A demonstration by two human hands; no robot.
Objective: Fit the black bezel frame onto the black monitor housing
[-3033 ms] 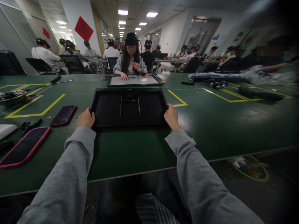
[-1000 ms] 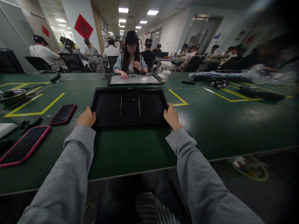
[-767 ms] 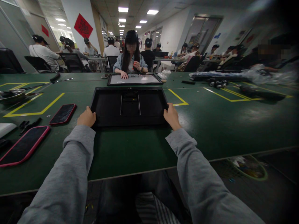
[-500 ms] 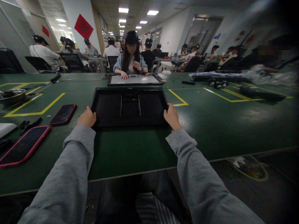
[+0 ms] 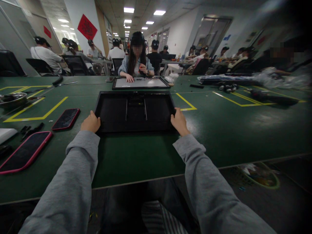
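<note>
A black monitor back panel [image 5: 135, 110] lies flat on the green table [image 5: 136, 156] straight ahead of me, inner side up with two thin rails in its middle. My left hand [image 5: 90, 123] grips its near left corner. My right hand [image 5: 179, 122] grips its near right corner. Both arms are in grey sleeves, stretched forward over the table.
Two phones in red and pink cases [image 5: 65, 119] [image 5: 24, 151] lie to my left, near small black parts [image 5: 30, 130] and a metal bowl [image 5: 11, 98]. Yellow tape marks [image 5: 36, 115] the table. A person sits opposite at a light panel [image 5: 139, 83]. Cables and parts [image 5: 226, 86] lie far right.
</note>
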